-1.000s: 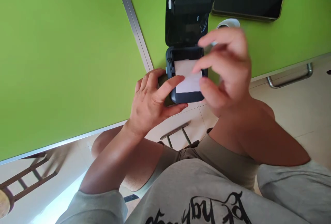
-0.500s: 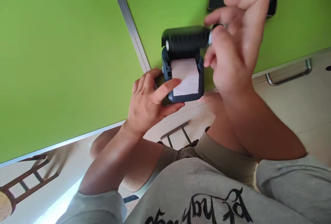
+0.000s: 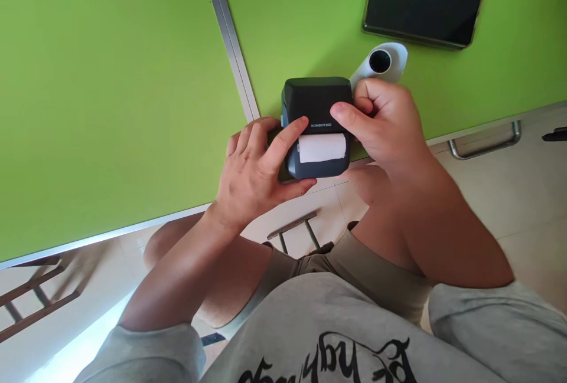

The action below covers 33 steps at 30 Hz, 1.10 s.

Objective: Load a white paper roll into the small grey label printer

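A small dark label printer (image 3: 317,100) sits at the table's near edge with its black lid down. A strip of white label paper (image 3: 322,147) sticks out below the lid onto the printer's front. My left hand (image 3: 252,164) grips the printer from the left, one fingertip on the lid and another finger along the near edge. On the right side, my right hand (image 3: 387,114) is closed with its thumb on the lid; its curled fingers are partly hidden. Just beyond that hand stands a loose white paper roll (image 3: 398,55) with a dark middle, its tail reaching toward the printer.
A black phone (image 3: 423,10) lies on the green table (image 3: 110,88) at the far right. A metal strip (image 3: 230,41) crosses the tabletop. Below the edge are a metal handle (image 3: 485,141), my legs and wooden stool legs (image 3: 42,294).
The printer's lid has swung from raised to down, covering most of the paper. My right hand came down and left onto the lid, uncovering the phone. My left hand stayed on the printer.
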{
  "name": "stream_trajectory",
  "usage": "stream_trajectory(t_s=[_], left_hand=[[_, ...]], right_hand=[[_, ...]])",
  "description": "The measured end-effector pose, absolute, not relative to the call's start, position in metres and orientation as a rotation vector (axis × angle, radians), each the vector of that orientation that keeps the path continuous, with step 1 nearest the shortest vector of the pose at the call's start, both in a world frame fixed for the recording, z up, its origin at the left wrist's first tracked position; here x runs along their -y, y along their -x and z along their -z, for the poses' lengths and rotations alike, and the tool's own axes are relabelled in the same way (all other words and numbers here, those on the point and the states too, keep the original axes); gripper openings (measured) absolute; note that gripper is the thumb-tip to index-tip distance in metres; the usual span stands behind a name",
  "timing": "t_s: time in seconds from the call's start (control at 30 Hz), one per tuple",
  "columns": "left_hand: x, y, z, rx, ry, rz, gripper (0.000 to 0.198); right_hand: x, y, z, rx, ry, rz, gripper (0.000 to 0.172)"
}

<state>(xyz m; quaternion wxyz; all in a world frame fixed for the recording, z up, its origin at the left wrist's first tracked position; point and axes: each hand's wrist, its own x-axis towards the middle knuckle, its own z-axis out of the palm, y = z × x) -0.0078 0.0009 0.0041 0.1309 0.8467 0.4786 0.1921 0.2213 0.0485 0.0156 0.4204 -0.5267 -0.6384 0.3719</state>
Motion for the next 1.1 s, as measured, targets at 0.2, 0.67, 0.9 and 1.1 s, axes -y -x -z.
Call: stream_trajectory(t_s=[0.2, 0.67, 0.9, 1.1], left_hand=[[-0.005, 0.008, -0.001, -1.404, -2.463, -0.527, 0.087], [-0.038, 0.019, -0.012, -1.524, -2.018, -0.97, 0.052], [-0.041, 0.019, -0.004, -1.488, -2.102, -0.993, 0.062], [-0.038, 0.02, -0.004, -1.434, -2.266, -0.977, 0.068]], right_hand=[[-0.052, -0.223, -0.02, 1.671, 1.366, -0.996, 0.061], [-0.039, -0.212, -0.006, 1.648, 1.26, -0.729, 0.068], [-0.053, -0.22, 0.001, 1.686, 1.229, -0.762, 0.069], [-0.05, -0.213, -0.001, 1.638, 1.171, -0.702, 0.076]])
